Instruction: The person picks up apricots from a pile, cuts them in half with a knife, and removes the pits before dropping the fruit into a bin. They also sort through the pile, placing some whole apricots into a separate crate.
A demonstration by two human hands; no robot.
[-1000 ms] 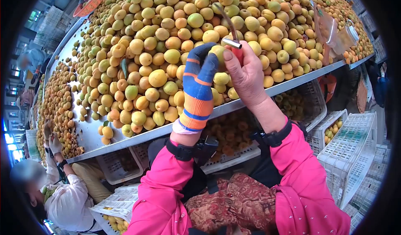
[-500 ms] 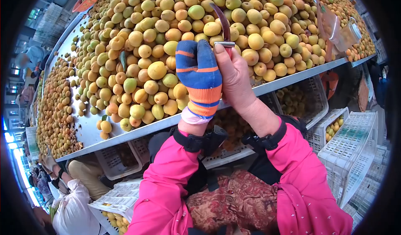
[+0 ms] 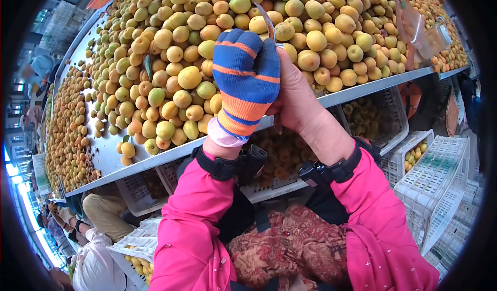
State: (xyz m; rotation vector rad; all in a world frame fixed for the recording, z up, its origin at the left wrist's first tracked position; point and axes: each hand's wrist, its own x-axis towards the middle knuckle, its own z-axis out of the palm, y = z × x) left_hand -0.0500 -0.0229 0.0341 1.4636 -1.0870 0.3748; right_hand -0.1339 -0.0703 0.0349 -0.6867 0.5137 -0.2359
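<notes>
My left hand (image 3: 243, 76), in a blue and orange striped knit glove, is closed with its fingers curled. What it holds, if anything, is hidden behind the glove. Pressed against it on the right is my bare right hand (image 3: 300, 97), wrapped round a small curved knife (image 3: 265, 19). Only the blade shows, pointing up and slightly left above both hands; the handle is hidden. Beyond the hands spreads a heap of yellow-green apricots (image 3: 189, 77) on a metal table (image 3: 140, 162). Below my hands, a crate holds orange-brown fruit pieces (image 3: 282, 154).
The table's metal edge runs just below my hands. White plastic crates (image 3: 432, 174) stand at the right, another crate (image 3: 140, 244) at lower left. A clear plastic jar (image 3: 435, 40) lies at the right on the fruit. A person's trousered leg (image 3: 106, 213) is at the left.
My hands have shifted slightly left and closer together. The knife has turned, its handle collar now mostly hidden, and the left thumb now lies in front of the right hand's fingertips.
</notes>
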